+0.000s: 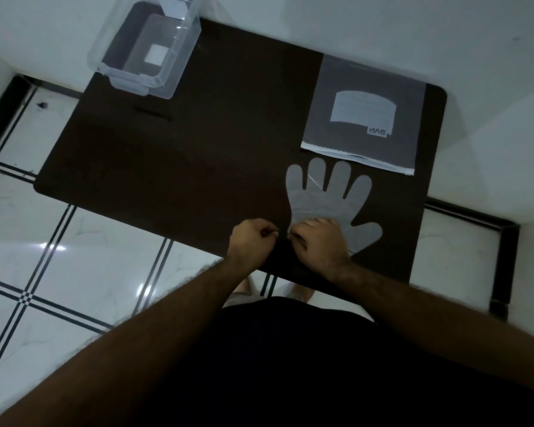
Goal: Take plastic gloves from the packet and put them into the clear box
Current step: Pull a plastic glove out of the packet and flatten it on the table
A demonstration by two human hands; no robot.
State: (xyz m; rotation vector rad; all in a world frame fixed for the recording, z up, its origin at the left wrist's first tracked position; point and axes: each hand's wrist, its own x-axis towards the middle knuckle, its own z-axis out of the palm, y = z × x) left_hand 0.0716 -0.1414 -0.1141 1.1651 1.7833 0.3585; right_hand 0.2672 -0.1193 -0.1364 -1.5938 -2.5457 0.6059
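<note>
A clear plastic glove [324, 198] lies flat on the dark table [198, 155], fingers pointing away from me, just in front of the packet [363, 115]. The packet is a flat clear bag with a white label, at the table's far right. My right hand [319, 241] rests on the glove's cuff with its fingers pinched on the edge. My left hand [252, 238] is closed beside it, fingertips pinched near the same cuff edge; whether it holds plastic is unclear. The clear box [145, 44] stands at the far left corner, with a white label visible inside.
The table stands against a white wall at the back and right. White floor tiles with dark stripes lie to the left and below. My dark clothing fills the lower frame. A thin dark mark sits on the table near the box.
</note>
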